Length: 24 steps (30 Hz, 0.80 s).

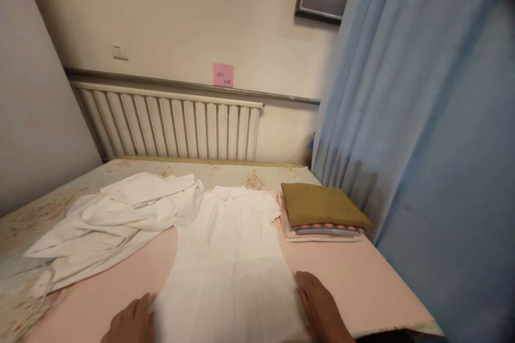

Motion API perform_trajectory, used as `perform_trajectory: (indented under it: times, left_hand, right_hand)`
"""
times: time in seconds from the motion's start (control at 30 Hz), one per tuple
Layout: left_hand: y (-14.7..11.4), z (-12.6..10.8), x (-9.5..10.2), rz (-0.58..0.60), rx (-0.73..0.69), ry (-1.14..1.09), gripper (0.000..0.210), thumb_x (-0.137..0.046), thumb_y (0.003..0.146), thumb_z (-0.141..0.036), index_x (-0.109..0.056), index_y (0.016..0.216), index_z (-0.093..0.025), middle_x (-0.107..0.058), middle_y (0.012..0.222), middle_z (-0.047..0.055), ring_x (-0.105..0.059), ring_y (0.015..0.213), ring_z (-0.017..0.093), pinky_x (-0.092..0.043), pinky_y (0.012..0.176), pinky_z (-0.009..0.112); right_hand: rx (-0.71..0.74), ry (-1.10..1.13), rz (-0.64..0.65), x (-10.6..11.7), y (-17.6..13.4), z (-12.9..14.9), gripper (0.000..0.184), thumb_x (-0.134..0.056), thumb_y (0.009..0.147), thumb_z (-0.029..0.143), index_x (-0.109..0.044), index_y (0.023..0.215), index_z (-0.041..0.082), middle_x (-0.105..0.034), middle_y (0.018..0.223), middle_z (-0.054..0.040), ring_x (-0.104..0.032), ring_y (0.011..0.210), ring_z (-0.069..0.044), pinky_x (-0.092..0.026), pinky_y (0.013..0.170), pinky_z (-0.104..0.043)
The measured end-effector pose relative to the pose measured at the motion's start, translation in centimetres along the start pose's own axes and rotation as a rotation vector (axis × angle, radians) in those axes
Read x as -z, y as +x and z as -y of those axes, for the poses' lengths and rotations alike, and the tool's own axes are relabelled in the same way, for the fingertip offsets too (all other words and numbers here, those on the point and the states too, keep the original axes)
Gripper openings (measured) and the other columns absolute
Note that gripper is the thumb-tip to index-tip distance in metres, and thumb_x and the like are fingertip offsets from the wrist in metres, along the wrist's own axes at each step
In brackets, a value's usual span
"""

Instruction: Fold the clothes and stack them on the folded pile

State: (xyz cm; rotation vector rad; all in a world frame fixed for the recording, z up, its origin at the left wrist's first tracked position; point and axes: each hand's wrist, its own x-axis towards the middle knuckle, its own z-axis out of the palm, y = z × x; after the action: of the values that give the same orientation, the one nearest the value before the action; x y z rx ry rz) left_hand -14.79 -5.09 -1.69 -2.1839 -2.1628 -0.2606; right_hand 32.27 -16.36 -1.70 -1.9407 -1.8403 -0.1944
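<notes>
A white collared shirt (231, 262) with short sleeves lies spread flat, its collar pointing away from me. At its lower left edge is my left hand (131, 324), fingers curled in at the fabric and slightly blurred. Across from it, my right hand (322, 308) is closed on the lower right edge, with its fingertips partly hidden by the cloth. The bottom of the shirt runs out of view between my hands.
A crumpled heap of white cloth (124, 220) lies to the left. Folded cloths with a mustard one (324, 206) on top are stacked at right. Beneath are a pink cloth (341, 273) and a floral bed cover (44, 209). A blue curtain (362, 91) hangs at right; a radiator (181, 123) stands behind.
</notes>
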Motion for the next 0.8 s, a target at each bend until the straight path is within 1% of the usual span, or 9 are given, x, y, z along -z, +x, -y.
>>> perform_trajectory:
  times: [0.07, 0.13, 0.23, 0.33, 0.4, 0.47, 0.57, 0.63, 0.8]
  left_hand:
    - [0.3, -2.4, -0.2, -0.104, -0.072, 0.003, 0.051, -0.034, 0.086, -0.028, -0.055, 0.127, -0.006, -0.056, 0.134, 0.019, -0.047, 0.126, 0.032, -0.039, 0.102, 0.047]
    - [0.7, -5.2, -0.8, -0.179, -0.153, -0.048, 0.054, -0.033, 0.087, -0.031, -0.055, 0.128, -0.004, -0.051, 0.14, 0.018, -0.039, 0.134, 0.032, -0.032, 0.11, 0.045]
    - [1.1, -9.2, -2.1, -0.188, -0.253, -0.154, 0.053, -0.033, 0.089, -0.034, -0.053, 0.133, -0.013, -0.048, 0.146, 0.011, -0.034, 0.139, 0.028, -0.032, 0.111, 0.045]
    - [1.3, -11.6, -3.2, -0.153, -0.342, -0.169, 0.05, -0.034, 0.091, -0.034, -0.054, 0.135, -0.019, -0.045, 0.148, 0.007, -0.032, 0.14, 0.026, -0.029, 0.113, 0.046]
    - [1.3, -12.3, -3.9, -0.13, -0.368, -0.141, 0.049, -0.035, 0.092, -0.034, -0.053, 0.135, -0.02, -0.044, 0.149, 0.006, -0.032, 0.141, 0.027, -0.027, 0.113, 0.049]
    - [1.3, -12.3, -4.5, -0.113, -0.37, -0.11, 0.05, -0.034, 0.092, -0.035, -0.051, 0.137, -0.021, -0.042, 0.15, 0.007, -0.031, 0.141, 0.029, -0.026, 0.113, 0.052]
    - [1.2, -12.1, -5.0, -0.11, -0.375, -0.081, 0.053, -0.033, 0.093, -0.039, -0.047, 0.141, -0.022, -0.039, 0.151, 0.006, -0.029, 0.142, 0.03, -0.022, 0.114, 0.055]
    - [1.0, -12.0, -4.9, -0.113, -0.385, -0.07, 0.053, -0.033, 0.093, -0.04, -0.045, 0.142, -0.022, -0.038, 0.151, 0.006, -0.028, 0.142, 0.03, -0.02, 0.114, 0.055]
    - [0.8, -12.1, -4.1, -0.117, -0.387, -0.052, 0.053, -0.034, 0.093, -0.041, -0.045, 0.141, -0.022, -0.038, 0.152, 0.005, -0.028, 0.142, 0.03, -0.023, 0.114, 0.055]
  right_hand:
    - [0.088, -0.012, -0.079, -1.0, 1.3, 1.2, 0.038, -0.044, 0.089, 0.023, -0.063, 0.121, 0.017, -0.064, 0.125, -0.0115, -0.061, 0.115, -0.025, -0.05, 0.099, -0.039]
    - [0.179, -0.014, -0.107, -2.1, 2.3, 2.4, 0.041, -0.045, 0.091, 0.024, -0.058, 0.129, 0.016, -0.056, 0.136, -0.0115, -0.053, 0.126, -0.025, -0.047, 0.104, -0.04]
    - [0.299, -0.029, -0.053, -3.5, 2.7, 3.8, 0.046, -0.049, 0.089, 0.019, -0.053, 0.135, 0.018, -0.046, 0.146, -0.0091, -0.042, 0.134, -0.025, -0.043, 0.108, -0.042]
    - [0.336, -0.056, 0.024, -4.5, 2.3, 4.0, 0.051, -0.052, 0.086, 0.016, -0.05, 0.137, 0.02, -0.043, 0.147, -0.0076, -0.041, 0.135, -0.026, -0.042, 0.109, -0.044]
    - [0.322, -0.058, 0.062, -4.9, 2.0, 3.7, 0.054, -0.052, 0.086, 0.016, -0.048, 0.139, 0.02, -0.042, 0.148, -0.0067, -0.04, 0.136, -0.027, -0.041, 0.11, -0.044]
    - [0.304, -0.043, 0.08, -5.1, 1.8, 3.5, 0.056, -0.054, 0.084, 0.015, -0.049, 0.139, 0.021, -0.042, 0.148, -0.0059, -0.04, 0.136, -0.026, -0.04, 0.111, -0.043]
    - [0.308, -0.015, 0.062, -5.1, 1.9, 3.3, 0.055, -0.056, 0.082, 0.015, -0.05, 0.137, 0.021, -0.043, 0.147, -0.0057, -0.041, 0.135, -0.026, -0.04, 0.11, -0.041]
    - [0.329, -0.015, 0.035, -5.1, 2.0, 3.3, 0.054, -0.055, 0.083, 0.015, -0.051, 0.137, 0.021, -0.044, 0.146, -0.0056, -0.043, 0.134, -0.026, -0.041, 0.11, -0.04]
    - [0.351, -0.033, -0.005, -5.0, 1.9, 3.4, 0.052, -0.055, 0.084, 0.015, -0.052, 0.136, 0.021, -0.047, 0.145, -0.0056, -0.045, 0.133, -0.025, -0.043, 0.108, -0.041]
